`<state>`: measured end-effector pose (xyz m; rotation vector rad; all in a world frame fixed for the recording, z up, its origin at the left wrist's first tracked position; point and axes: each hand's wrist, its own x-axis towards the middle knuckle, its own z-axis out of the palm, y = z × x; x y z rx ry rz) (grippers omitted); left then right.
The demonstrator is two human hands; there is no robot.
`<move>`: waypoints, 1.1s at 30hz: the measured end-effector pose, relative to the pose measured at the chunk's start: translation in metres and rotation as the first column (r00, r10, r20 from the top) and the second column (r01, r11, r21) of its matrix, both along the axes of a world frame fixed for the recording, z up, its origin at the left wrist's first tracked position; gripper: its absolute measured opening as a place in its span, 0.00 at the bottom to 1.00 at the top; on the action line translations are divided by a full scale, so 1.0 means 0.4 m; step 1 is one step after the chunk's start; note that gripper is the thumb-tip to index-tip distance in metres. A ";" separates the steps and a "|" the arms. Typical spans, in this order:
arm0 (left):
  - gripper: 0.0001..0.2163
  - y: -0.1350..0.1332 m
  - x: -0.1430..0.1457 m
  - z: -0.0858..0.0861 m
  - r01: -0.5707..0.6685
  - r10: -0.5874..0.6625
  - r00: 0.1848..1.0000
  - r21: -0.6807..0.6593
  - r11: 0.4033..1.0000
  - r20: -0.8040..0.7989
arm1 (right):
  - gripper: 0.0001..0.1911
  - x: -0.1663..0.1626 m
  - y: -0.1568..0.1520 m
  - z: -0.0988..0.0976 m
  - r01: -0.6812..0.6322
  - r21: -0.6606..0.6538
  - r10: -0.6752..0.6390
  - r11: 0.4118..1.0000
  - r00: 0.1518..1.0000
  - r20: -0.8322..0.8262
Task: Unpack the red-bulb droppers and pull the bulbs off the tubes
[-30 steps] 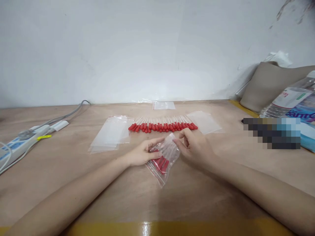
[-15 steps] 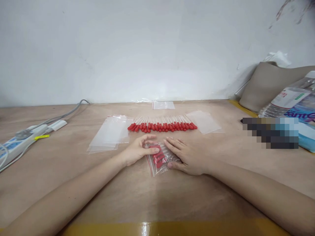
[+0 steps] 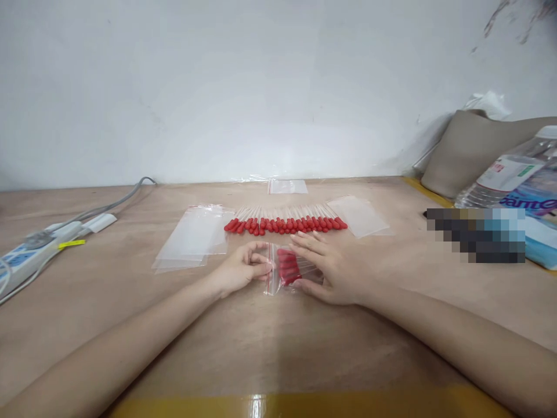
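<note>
Against a plain white wall, a wooden desk carries the work, and near its middle a small clear zip bag lies flat, holding a cluster of red-tipped droppers. The bag is pinned from both sides: the left hand pinches its left edge, the red-lined zip end, between thumb and fingertips, so that grip is closed on the bag, while the right hand lies open and flat, palm down, over the bag's right part with the fingers spread. The step in hand is judged to be the pressing out of air and the sealing of the zip. It is done well if the flat hand is swept toward the zip end so that air is driven out ahead of it, and if the strip is then pinched along its whole length, no dropper stem being caught in it. Pressure should be kept light, since the thin stems may bend. Just beyond the bag a row of loose droppers is laid side by side; left of the bag a stack of empty bags rests, and beyond it to the right one more empty bag. Far left of the bag a power strip is seen, far right a water bottle.
</note>
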<state>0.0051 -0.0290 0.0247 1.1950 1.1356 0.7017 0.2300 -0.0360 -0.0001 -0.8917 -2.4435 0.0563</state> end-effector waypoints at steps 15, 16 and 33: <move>0.24 0.031 0.037 -0.035 0.106 -0.123 0.985 0.138 0.985 0.122 | 0.15 -0.049 0.035 0.003 -0.124 0.182 0.153 0.976 0.975 -0.160; 0.23 0.030 0.040 -0.035 0.117 -0.135 0.984 0.150 0.982 0.114 | 0.15 -0.048 0.042 0.012 -0.163 0.199 0.185 0.966 0.978 -0.095; 0.17 0.026 0.027 -0.027 0.138 -0.135 0.944 0.014 0.990 0.300 | 0.11 -0.070 0.087 0.038 -0.313 0.380 0.322 0.871 0.946 0.042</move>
